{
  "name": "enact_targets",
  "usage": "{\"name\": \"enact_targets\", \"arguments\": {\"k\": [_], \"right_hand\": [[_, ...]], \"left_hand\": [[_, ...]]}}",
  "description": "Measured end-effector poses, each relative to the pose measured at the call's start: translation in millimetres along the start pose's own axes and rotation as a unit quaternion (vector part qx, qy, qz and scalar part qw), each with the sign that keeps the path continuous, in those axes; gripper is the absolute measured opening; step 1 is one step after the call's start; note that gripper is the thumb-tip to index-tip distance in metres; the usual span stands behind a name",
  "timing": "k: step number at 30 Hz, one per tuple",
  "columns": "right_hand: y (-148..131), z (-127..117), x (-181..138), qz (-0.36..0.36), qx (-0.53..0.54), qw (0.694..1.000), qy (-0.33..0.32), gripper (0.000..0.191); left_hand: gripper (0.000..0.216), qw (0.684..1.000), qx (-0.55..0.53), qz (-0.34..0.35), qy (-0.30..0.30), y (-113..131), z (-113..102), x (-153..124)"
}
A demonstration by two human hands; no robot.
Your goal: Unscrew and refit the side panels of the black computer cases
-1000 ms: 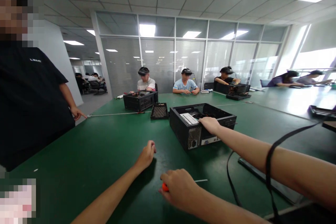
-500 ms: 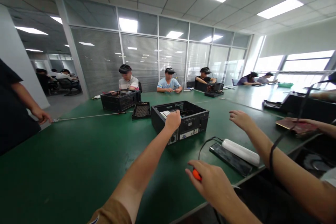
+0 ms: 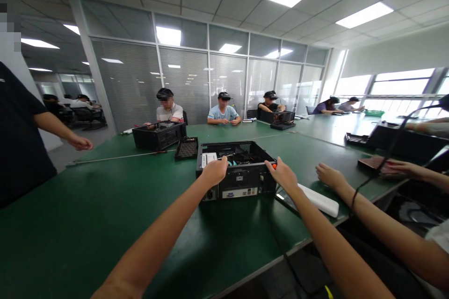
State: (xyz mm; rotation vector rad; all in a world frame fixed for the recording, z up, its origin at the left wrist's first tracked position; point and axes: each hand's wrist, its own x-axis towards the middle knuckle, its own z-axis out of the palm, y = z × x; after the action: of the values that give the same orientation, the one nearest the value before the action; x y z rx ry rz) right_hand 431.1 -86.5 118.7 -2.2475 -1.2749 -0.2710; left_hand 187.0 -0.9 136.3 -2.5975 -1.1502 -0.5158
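In front of me on the green table (image 3: 147, 224) stands an uncovered black computer case (image 3: 250, 178), its back panel with ports facing me. Inside it are a white-labelled part (image 3: 209, 159) and dark cables. My left hand (image 3: 214, 173) is closed on the near top edge, left of the middle. My right hand (image 3: 285, 176) is at the case's near right corner, its fingers closed around something with an orange handle (image 3: 274, 166); the rest of that tool is hidden.
Right of the case lie a white bar-shaped object (image 3: 321, 200) and a dark flat slab (image 3: 286, 198). A co-worker's hand (image 3: 331, 176) rests nearby. Beyond stand a black front panel (image 3: 186, 148) and another computer case (image 3: 157, 135). A person (image 3: 24, 135) stands at left.
The computer case has turned so its back panel faces me more squarely. My right hand has moved forward and up from the near table edge to the case's corner.
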Motion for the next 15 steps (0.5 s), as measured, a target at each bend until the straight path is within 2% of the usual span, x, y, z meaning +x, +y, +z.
{"name": "enact_targets", "arguments": {"k": [2,5,10,15], "right_hand": [[-7,2,-7,0.013,-0.002,1.000,-0.022,0.067],[-22,-3,-30,-0.019,-0.006,0.999,-0.032,0.066],[-54,-25,-80,-0.118,-0.042,0.990,-0.058,0.066],[-94,-41,-155,-0.243,-0.029,0.965,-0.091,0.061]], "left_hand": [[0.035,1.000,0.007,-0.004,0.015,-13,-5,-21],[0.034,1.000,0.008,-0.014,0.025,-29,-17,-49],[0.032,0.998,-0.009,-0.052,0.032,-55,-42,-96],[0.034,0.988,-0.076,-0.124,0.044,-113,-61,-153]]}}
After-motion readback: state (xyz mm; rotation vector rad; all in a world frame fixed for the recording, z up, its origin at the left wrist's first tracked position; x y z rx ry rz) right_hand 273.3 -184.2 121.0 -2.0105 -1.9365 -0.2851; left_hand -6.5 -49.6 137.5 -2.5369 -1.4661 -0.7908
